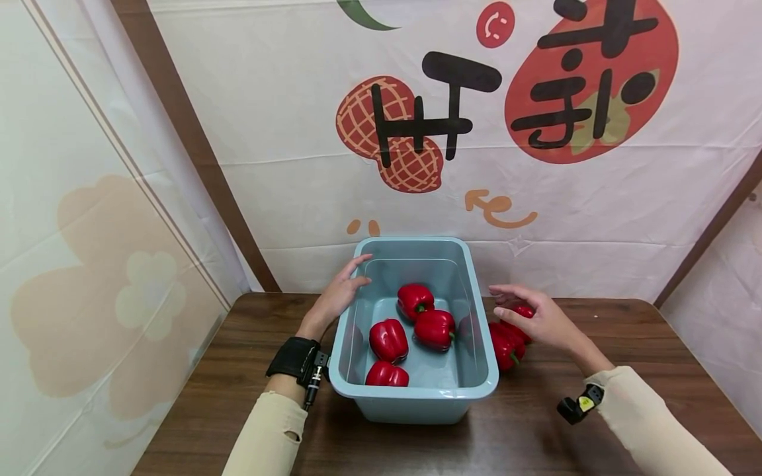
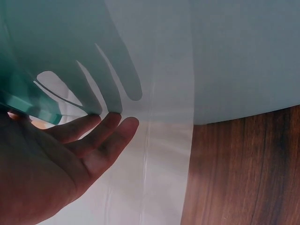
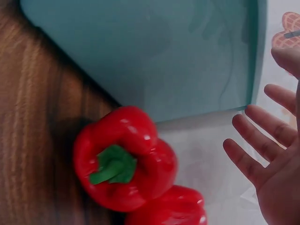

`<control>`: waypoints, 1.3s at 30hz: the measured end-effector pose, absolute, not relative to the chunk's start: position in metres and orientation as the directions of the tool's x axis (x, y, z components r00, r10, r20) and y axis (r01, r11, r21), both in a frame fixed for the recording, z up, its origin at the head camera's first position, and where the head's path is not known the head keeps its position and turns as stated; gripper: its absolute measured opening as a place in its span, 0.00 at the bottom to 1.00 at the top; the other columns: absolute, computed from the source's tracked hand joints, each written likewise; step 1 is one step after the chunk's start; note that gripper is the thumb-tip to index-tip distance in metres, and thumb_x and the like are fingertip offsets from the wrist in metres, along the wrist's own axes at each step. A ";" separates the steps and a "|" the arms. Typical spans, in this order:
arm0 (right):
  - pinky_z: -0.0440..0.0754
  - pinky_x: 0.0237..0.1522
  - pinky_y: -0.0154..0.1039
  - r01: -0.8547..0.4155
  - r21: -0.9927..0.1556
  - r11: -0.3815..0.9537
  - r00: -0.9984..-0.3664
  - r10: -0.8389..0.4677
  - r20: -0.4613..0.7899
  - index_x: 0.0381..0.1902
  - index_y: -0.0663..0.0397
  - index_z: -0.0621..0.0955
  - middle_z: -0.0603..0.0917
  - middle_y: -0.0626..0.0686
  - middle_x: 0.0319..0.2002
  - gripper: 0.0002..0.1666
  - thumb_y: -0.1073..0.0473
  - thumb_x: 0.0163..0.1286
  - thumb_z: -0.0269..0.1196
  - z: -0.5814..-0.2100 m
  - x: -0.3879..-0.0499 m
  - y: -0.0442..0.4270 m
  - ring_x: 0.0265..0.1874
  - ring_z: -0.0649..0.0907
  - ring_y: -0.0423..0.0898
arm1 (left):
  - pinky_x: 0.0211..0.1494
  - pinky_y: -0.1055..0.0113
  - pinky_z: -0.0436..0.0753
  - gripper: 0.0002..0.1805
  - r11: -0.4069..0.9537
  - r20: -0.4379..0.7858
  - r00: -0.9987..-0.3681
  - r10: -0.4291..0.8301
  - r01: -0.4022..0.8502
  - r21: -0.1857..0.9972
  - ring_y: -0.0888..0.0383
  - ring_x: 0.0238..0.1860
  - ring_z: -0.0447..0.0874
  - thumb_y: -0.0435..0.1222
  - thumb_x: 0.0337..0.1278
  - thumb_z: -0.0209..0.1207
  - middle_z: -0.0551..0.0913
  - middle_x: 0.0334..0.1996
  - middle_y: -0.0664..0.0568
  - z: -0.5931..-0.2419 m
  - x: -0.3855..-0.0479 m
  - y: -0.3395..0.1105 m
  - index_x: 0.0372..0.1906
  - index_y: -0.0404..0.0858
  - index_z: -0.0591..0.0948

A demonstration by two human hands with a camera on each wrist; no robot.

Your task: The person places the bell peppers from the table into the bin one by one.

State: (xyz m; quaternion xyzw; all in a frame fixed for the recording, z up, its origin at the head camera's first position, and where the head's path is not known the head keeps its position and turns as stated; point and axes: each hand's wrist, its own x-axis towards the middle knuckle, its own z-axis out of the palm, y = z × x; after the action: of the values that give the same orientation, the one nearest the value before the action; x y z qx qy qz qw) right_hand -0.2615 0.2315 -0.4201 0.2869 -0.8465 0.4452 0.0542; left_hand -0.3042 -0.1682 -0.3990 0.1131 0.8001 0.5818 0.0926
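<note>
A light blue plastic bin [image 1: 417,401] stands on the table with several red bell peppers [image 1: 388,341] on its floor. My left hand [image 1: 339,295] is at the bin's left rim. In the left wrist view, the left hand [image 2: 79,159] has its fingers extended, fingertips against the bin's outer wall. Right of the bin, more red bell peppers [image 1: 505,347] lie close to its side, one with a green stem [image 3: 114,166]. Over them hovers my right hand [image 1: 538,319], fingers spread and holding nothing. The right wrist view shows that hand [image 3: 276,159] apart from the peppers, partly cropped.
The brown wooden table [image 1: 601,390] extends on both sides of the bin. Directly behind it hangs a white printed cloth [image 1: 286,198], close to the bin's far end. Another cloth panel [image 1: 89,330] borders the left side.
</note>
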 end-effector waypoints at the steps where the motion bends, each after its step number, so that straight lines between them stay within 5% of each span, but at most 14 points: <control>1: 0.83 0.47 0.36 -0.533 -0.720 0.444 -0.830 -0.438 0.344 0.65 0.51 0.76 0.81 0.58 0.58 0.27 0.60 0.69 0.64 -0.423 -0.261 0.232 0.49 0.84 0.52 | 0.56 0.41 0.79 0.30 0.297 -0.017 -0.957 0.289 0.073 0.952 0.31 0.67 0.65 0.38 0.74 0.43 0.51 0.77 0.43 -0.399 -0.304 -0.168 0.78 0.52 0.56; 15: 0.83 0.47 0.58 -0.513 -0.692 0.508 -0.847 -0.432 0.311 0.64 0.48 0.77 0.80 0.53 0.58 0.31 0.56 0.63 0.70 -0.454 -0.256 0.237 0.53 0.80 0.59 | 0.54 0.44 0.81 0.29 0.331 -0.013 -0.964 0.265 0.078 0.940 0.35 0.63 0.70 0.40 0.73 0.44 0.54 0.76 0.42 -0.399 -0.304 -0.168 0.76 0.52 0.58; 27: 0.82 0.48 0.53 -0.489 -0.708 0.510 -0.850 -0.461 0.255 0.66 0.50 0.74 0.78 0.59 0.60 0.36 0.54 0.60 0.72 -0.465 -0.256 0.236 0.55 0.78 0.59 | 0.56 0.41 0.79 0.29 0.337 -0.011 -0.966 0.259 0.079 0.938 0.33 0.65 0.68 0.39 0.73 0.43 0.54 0.76 0.43 -0.399 -0.304 -0.167 0.76 0.53 0.58; 39: 0.82 0.48 0.59 -0.476 -0.700 0.532 -0.849 -0.486 0.208 0.71 0.49 0.70 0.77 0.57 0.62 0.41 0.54 0.60 0.71 -0.483 -0.260 0.236 0.55 0.77 0.61 | 0.56 0.42 0.79 0.30 0.340 -0.013 -0.962 0.272 0.084 0.937 0.31 0.66 0.67 0.39 0.73 0.42 0.52 0.77 0.40 -0.400 -0.305 -0.169 0.77 0.51 0.57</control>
State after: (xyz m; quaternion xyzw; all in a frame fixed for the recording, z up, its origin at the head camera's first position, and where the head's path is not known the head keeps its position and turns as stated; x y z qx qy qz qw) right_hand -0.2596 0.2363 -0.4828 0.2748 -0.8753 0.3978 -0.0058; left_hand -0.3054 -0.1690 -0.3999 0.1093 0.8142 0.5640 0.0834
